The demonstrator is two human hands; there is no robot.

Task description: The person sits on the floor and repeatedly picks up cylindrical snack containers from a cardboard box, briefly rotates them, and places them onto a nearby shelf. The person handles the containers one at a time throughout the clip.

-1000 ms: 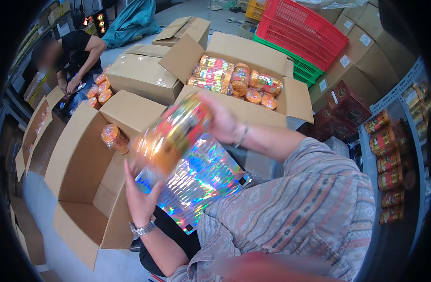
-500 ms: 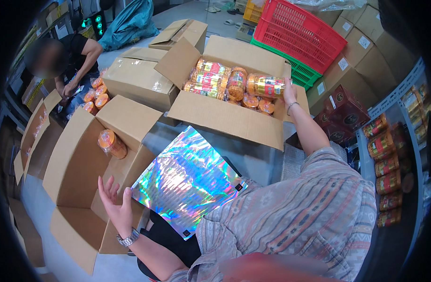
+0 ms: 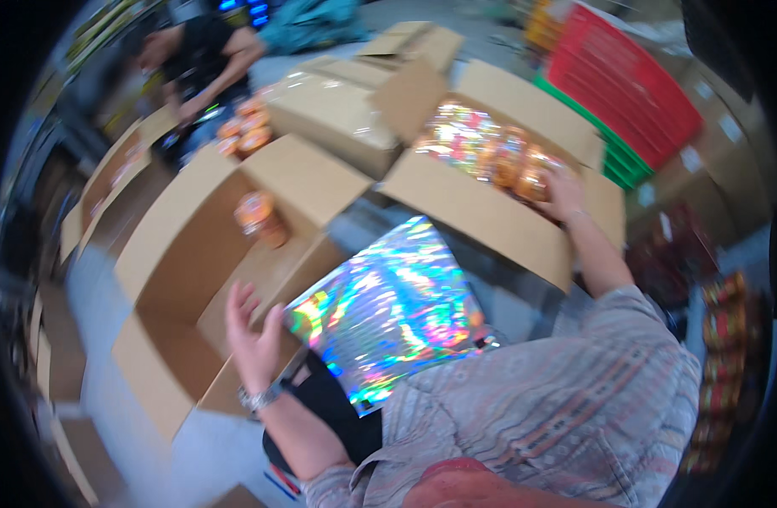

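One shiny rainbow bag (image 3: 397, 317), flat before the striped shirt (image 3: 541, 406). Left hand (image 3: 253, 347), fingers spread, holding nothing, near the bag's left corner. Left box (image 3: 176, 229), open: one lone jar (image 3: 263, 222) inside, straight ahead of that hand, its long axis slanting from upper left to lower right. Right hand (image 3: 562, 195), much the nearer to the closest jar (image 3: 532, 175), which lies just to its left; blur hides grip and axis, cannot tell. Right box (image 3: 481, 207), open: several packed jars (image 3: 460, 135). Beyond: red crate (image 3: 625, 85), green crate (image 3: 623, 152)
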